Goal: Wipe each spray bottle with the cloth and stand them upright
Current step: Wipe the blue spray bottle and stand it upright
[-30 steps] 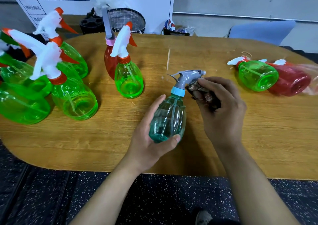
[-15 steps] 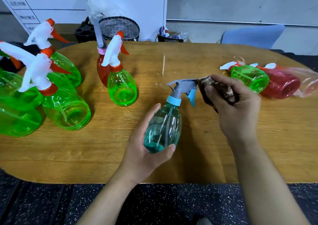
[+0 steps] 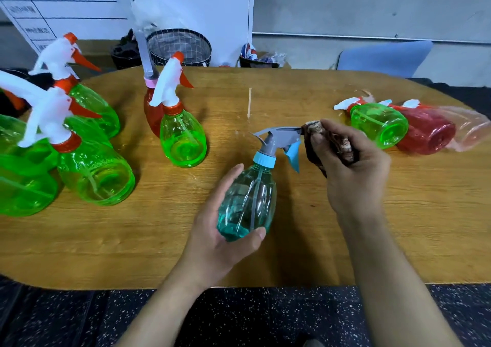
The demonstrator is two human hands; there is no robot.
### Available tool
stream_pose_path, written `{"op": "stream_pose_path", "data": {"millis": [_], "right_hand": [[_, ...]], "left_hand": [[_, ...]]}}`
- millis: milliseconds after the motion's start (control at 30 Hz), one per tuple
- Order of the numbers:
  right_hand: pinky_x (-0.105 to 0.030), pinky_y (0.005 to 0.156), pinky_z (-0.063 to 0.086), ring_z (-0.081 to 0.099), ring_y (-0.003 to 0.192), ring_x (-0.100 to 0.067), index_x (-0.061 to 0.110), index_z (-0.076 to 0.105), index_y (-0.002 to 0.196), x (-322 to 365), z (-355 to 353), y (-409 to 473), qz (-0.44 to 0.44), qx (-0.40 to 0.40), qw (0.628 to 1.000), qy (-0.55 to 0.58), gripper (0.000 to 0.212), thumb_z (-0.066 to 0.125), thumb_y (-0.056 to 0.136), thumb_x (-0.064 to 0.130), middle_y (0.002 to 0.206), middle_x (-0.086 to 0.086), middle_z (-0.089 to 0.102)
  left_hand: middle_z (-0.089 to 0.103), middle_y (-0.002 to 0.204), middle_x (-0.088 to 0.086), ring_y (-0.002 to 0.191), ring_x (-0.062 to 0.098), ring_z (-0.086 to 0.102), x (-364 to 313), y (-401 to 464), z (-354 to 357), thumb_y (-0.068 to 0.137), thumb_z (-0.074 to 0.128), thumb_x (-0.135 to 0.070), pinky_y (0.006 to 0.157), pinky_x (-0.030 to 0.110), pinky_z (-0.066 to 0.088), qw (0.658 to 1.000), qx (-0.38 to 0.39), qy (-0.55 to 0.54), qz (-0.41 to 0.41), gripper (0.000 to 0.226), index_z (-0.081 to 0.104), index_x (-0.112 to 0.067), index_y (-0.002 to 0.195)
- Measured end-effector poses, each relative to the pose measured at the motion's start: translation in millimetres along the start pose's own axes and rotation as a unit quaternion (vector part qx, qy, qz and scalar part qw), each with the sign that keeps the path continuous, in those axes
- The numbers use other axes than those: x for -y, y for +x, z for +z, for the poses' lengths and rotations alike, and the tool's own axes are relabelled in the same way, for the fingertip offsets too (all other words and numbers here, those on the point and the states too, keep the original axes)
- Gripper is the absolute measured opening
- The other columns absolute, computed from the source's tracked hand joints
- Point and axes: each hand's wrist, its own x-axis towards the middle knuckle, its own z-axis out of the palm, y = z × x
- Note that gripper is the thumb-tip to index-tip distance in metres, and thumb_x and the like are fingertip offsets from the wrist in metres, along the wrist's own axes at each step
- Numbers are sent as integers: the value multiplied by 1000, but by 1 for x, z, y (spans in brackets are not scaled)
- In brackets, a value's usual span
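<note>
Ribbed teal bottle [image 3: 247, 200], crumpled brown cloth [image 3: 329, 145], wood-grain table [image 3: 411, 214]

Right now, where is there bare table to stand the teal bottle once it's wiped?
Bare wood lies between the upright green bottle and the teal bottle, and along the near table edge. The far left cluster and the lying bottles at right are crowded.

No legible text on whiteboard [image 3: 66, 9]

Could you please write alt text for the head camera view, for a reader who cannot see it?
A left hand holds a teal spray bottle while the right hand presses a brown cloth to its grey nozzle. Green bottles stand left; two lie right on the wooden table.
</note>
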Motion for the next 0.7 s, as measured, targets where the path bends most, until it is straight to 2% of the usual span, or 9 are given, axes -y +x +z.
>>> {"op": "stream_pose_path", "data": {"millis": [100,200,267,333,400,500,567,633,700], "right_hand": [[-54,93,61,73,106,-22,16,77,118,4,3,-3,-13,16,1000,1,25,80,93,14,113,-10,74],[-50,93,59,72,104,-15,19,77,117,5,7,-6,-9,18,999,-34,23,79,94,15,111,-2,74],[-41,91,58,70,104,-14,17,77,116,10,11,-12,-56,40,995,-72,22,79,94,15,110,0,74],[-29,92,54,70,106,-14,16,77,115,20,19,-21,-103,94,989,-52,24,79,92,14,111,-2,74],[-27,96,52,70,110,-15,16,76,116,26,28,-32,-138,166,976,-31,27,80,89,12,113,-3,74],[-32,96,55,70,112,-14,15,77,118,24,36,-40,-167,227,958,-46,30,82,88,10,115,1,75],[-34,96,57,71,111,-14,18,77,117,20,36,-40,-151,207,966,-42,30,82,89,10,116,4,74],[-41,95,59,72,110,-17,16,78,115,19,35,-41,-85,179,980,4,27,80,89,10,115,2,75],[-48,92,62,74,108,-23,12,77,114,20,36,-42,9,155,984,88,25,78,89,15,112,-4,76]], "left_hand": [[58,152,-16,139,15,60,1,-1,0,79,85,-31,108,38,57,1000,1,-5,2,96,37,-40,161],[62,149,-7,134,21,64,3,-1,0,79,86,-28,104,36,59,1000,-8,-24,2,96,38,-43,161],[67,143,0,128,26,69,0,0,-1,78,86,-25,97,34,61,996,-27,-82,-11,98,37,-43,161],[71,137,-3,126,22,70,-3,4,-2,80,83,-29,97,30,60,992,-54,-113,-18,96,34,-39,161],[70,139,-10,132,14,66,-5,9,-3,83,82,-39,101,27,56,987,-86,-130,-29,91,34,-39,160],[58,152,-19,146,8,52,-8,12,-7,80,79,-73,118,40,47,987,-108,-116,-36,98,33,-40,161],[56,152,-26,145,2,50,-15,13,-9,78,75,-79,118,34,46,989,-90,-110,-26,106,28,-36,163],[57,153,-24,143,3,54,-19,13,-12,78,81,-69,111,22,48,991,-53,-120,-20,113,22,-28,165],[53,160,-15,145,11,55,-16,12,-16,75,90,-59,112,26,50,993,-31,-112,-14,118,20,-32,167]]}}
